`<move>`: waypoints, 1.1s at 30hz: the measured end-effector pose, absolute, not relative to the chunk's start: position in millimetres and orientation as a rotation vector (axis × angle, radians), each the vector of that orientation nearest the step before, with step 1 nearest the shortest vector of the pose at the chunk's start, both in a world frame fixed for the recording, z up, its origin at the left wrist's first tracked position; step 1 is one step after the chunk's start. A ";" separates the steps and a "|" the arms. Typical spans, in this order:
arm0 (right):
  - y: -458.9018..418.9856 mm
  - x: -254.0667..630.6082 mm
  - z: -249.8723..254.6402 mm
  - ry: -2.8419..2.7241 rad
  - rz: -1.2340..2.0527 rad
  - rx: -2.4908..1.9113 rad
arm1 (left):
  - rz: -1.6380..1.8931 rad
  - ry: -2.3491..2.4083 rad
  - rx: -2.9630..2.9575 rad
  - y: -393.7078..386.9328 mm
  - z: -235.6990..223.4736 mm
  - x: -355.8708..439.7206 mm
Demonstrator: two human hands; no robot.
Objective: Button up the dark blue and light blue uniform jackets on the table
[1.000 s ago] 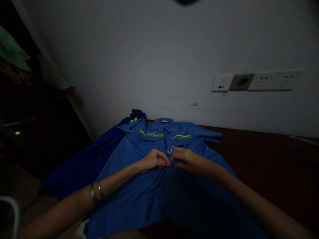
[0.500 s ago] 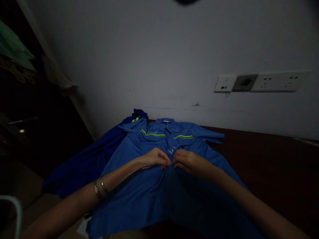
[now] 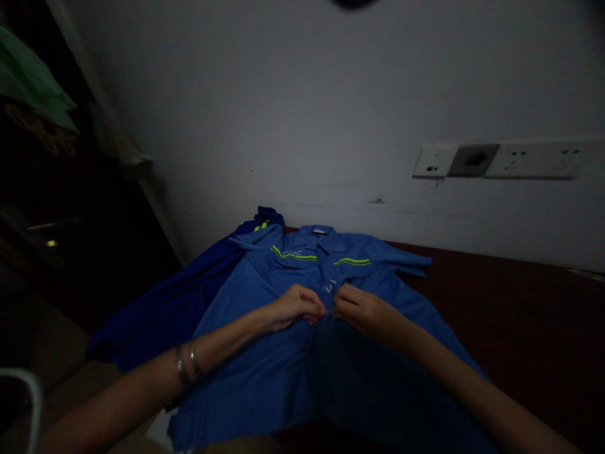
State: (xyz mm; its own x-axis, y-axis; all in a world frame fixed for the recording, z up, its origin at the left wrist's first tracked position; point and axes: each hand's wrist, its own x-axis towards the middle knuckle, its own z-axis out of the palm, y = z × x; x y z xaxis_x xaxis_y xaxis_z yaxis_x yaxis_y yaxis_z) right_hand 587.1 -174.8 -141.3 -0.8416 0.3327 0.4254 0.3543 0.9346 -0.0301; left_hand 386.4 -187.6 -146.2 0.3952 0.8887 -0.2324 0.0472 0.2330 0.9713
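Observation:
A blue short-sleeved work shirt [image 3: 265, 378] with yellow-green stripes across the chest lies spread on a dark table, its collar toward the wall. My left hand [image 3: 300, 304] pinches the shirt's front edge near the middle, thumb and fingers together. Close beside it, my right hand [image 3: 357, 307] is also closed on the front placket, fingers curled. The fingertips hide whatever button or buttonhole may lie between them. Just above the hands a small white patch shows on the shirt front. Two bracelets circle my left wrist.
A darker blue garment [image 3: 155, 315] with yellow-green stripes lies left of the shirt. The dark red-brown table [image 3: 520, 309] extends to the right. Wall sockets [image 3: 472, 161] are at the upper right. A dark door with a handle [image 3: 54, 225] stands at left, green cloth [image 3: 33, 75] above.
The whole view has shifted slightly, so everything appears a little further right. Both hands keep their pinch on the shirt front, with hardly any movement against it.

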 end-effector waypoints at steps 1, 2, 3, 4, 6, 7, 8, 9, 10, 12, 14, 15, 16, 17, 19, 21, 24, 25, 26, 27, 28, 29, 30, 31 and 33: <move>-175.1 586.9 -141.5 -2.648 -0.078 -0.485 | 0.744 1.015 1.166 -188.7 -146.2 386.3; -175.6 586.6 -141.6 -2.642 -0.090 -0.471 | 0.753 1.017 1.142 -189.6 -146.7 386.2; -176.1 586.3 -141.6 -2.636 -0.107 -0.458 | 0.767 1.012 1.128 -190.3 -147.6 386.2; -176.5 586.1 -141.4 -2.628 -0.126 -0.451 | 0.786 0.999 1.123 -190.8 -149.0 386.1; -177.1 586.5 -140.4 -2.604 -0.161 -0.460 | 0.841 0.969 1.121 -191.6 -152.6 385.7; -177.0 587.2 -139.7 -2.587 -0.166 -0.477 | 0.876 0.961 1.118 -191.9 -154.6 385.1; -176.6 588.4 -138.9 -2.570 -0.157 -0.500 | 0.910 0.960 1.110 -192.0 -156.4 384.1; -175.8 590.1 -138.0 -2.557 -0.136 -0.523 | 0.941 0.969 1.096 -192.0 -157.8 382.8; -174.6 592.2 -137.1 -2.552 -0.105 -0.543 | 0.965 0.985 1.081 -191.8 -158.8 381.0; -171.3 597.5 -135.5 -2.544 -0.037 -0.581 | 0.999 1.028 1.064 -190.7 -159.3 376.4; -166.8 603.8 -133.8 -2.527 0.030 -0.618 | 1.017 1.072 1.076 -188.7 -158.3 370.9; -164.2 607.2 -132.9 -2.509 0.062 -0.638 | 1.023 1.093 1.093 -187.3 -157.6 368.0; -161.5 610.7 -131.8 -2.486 0.090 -0.663 | 1.032 1.119 1.114 -185.6 -157.1 365.1; -158.6 614.1 -130.5 -2.457 0.110 -0.691 | 1.046 1.154 1.137 -183.7 -156.8 362.3; -152.9 620.9 -127.8 -2.393 0.126 -0.771 | 1.095 1.266 1.189 -179.0 -157.2 357.1; -147.6 626.4 -125.2 -2.317 0.107 -0.869 | 1.156 1.397 1.236 -174.0 -158.1 353.6; -141.1 630.7 -122.5 -2.197 0.052 -0.993 | 1.268 1.495 1.279 -169.2 -157.6 355.2; -139.6 630.9 -121.9 -2.156 0.032 -1.025 | 1.316 1.491 1.298 -169.2 -156.5 358.2; -138.5 630.6 -121.1 -2.117 0.013 -1.052 | 1.356 1.474 1.326 -170.2 -154.8 362.3; -137.9 629.7 -120.3 -2.084 -0.003 -1.076 | 1.380 1.444 1.365 -172.2 -152.7 367.5; -137.7 628.6 -119.2 -2.057 -0.017 -1.097 | 1.370 1.403 1.415 -175.1 -150.3 373.5; -138.1 627.2 -117.9 -2.038 -0.026 -1.116 | 1.323 1.359 1.462 -178.5 -148.0 379.8; -138.9 625.6 -116.4 -2.026 -0.034 -1.134 | 1.254 1.315 1.497 -182.2 -145.9 386.2; -140.2 624.1 -114.8 -2.016 -0.040 -1.152 | 1.176 1.278 1.516 -185.8 -144.2 392.3; -143.4 621.3 -111.7 -2.000 -0.051 -1.182 | 1.044 1.230 1.509 -191.4 -142.7 402.5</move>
State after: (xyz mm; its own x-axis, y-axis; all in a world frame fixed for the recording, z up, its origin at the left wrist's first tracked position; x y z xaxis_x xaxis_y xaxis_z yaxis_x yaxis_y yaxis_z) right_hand 621.3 -143.4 -111.7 -0.2486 0.7211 0.6467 0.7530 0.5638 -0.3393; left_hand 402.5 -191.4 -142.7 0.1484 0.9866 0.0684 0.2276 -0.1013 0.9685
